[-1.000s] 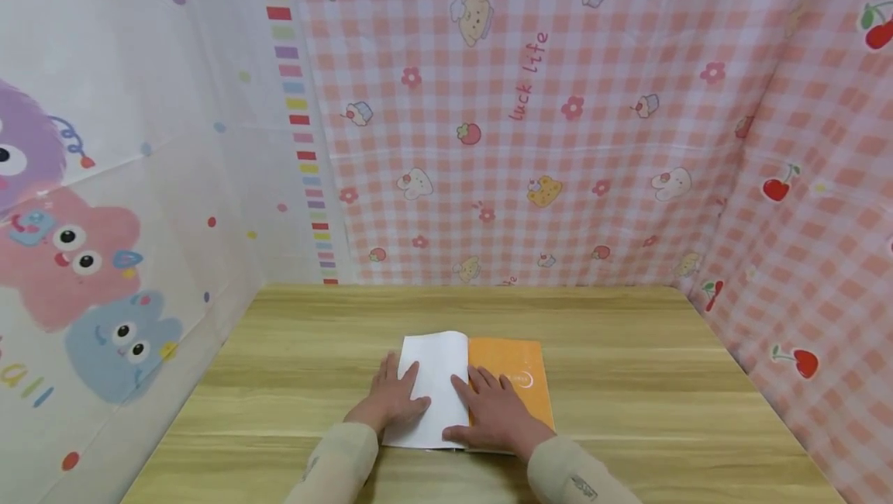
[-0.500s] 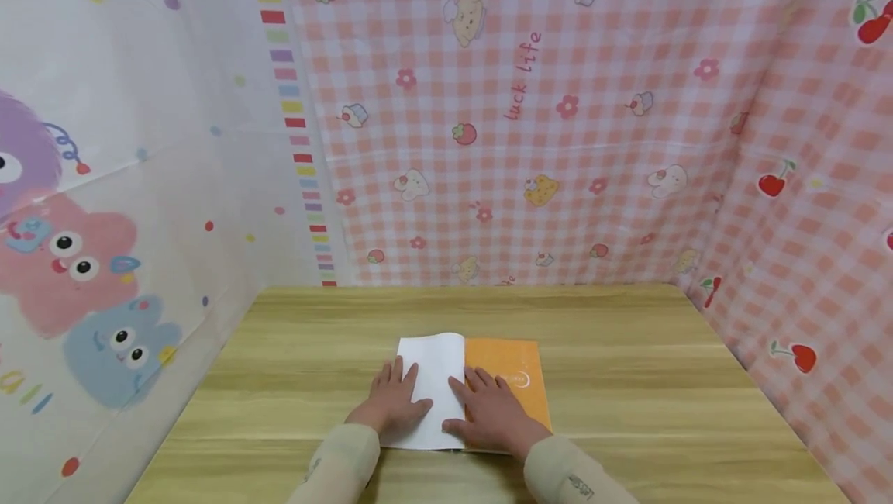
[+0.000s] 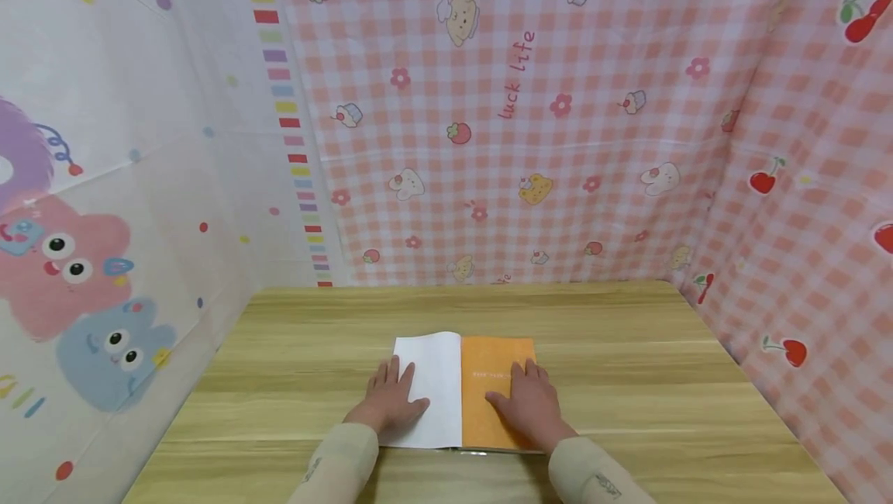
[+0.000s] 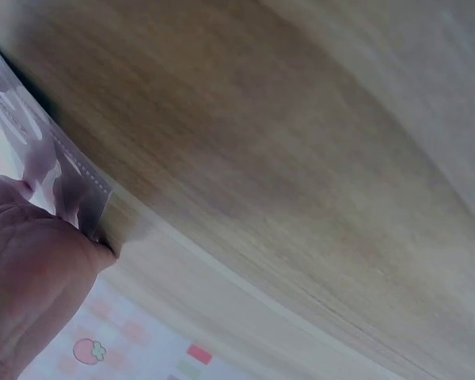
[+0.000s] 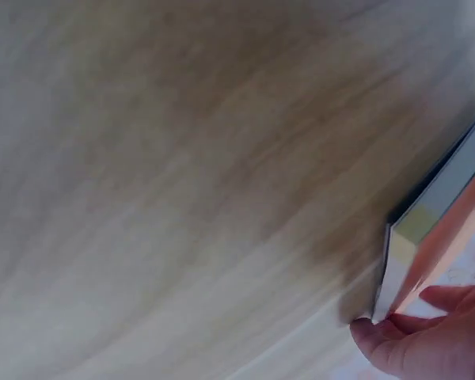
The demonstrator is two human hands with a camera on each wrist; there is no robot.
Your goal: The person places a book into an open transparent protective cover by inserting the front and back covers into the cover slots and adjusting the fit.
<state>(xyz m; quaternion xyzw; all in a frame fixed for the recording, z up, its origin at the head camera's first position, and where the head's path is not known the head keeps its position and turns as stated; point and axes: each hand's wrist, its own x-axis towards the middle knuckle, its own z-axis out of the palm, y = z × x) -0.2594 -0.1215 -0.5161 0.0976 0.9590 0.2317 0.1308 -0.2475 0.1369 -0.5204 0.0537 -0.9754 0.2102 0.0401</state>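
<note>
An open book lies on the wooden table in the head view, with a blank white left page [image 3: 439, 380] and an orange right page [image 3: 480, 419] bearing a line of small pale print. My left hand [image 3: 392, 399] rests spread over the white page's outer edge, thumb pointing inward. On the orange page lies my right hand [image 3: 533, 403], fingers extended toward its outer edge and thumb on the page. The right wrist view shows fingertips [image 5: 372, 336] at the corner of the thick page block [image 5: 439, 202]. In the left wrist view, a glossy cover edge [image 4: 83, 178] shows beneath my left hand.
The wood-grain table [image 3: 628, 364] extends around the book on all sides. A pink checked cloth [image 3: 516, 147] hangs behind it and continues on the right; a white cartoon-print cloth [image 3: 174, 217] hangs on the left.
My right hand has slid rightward from the book's centre fold to the orange page's outer edge, uncovering the fold. My left hand stays on the white page. The head view has shifted slightly.
</note>
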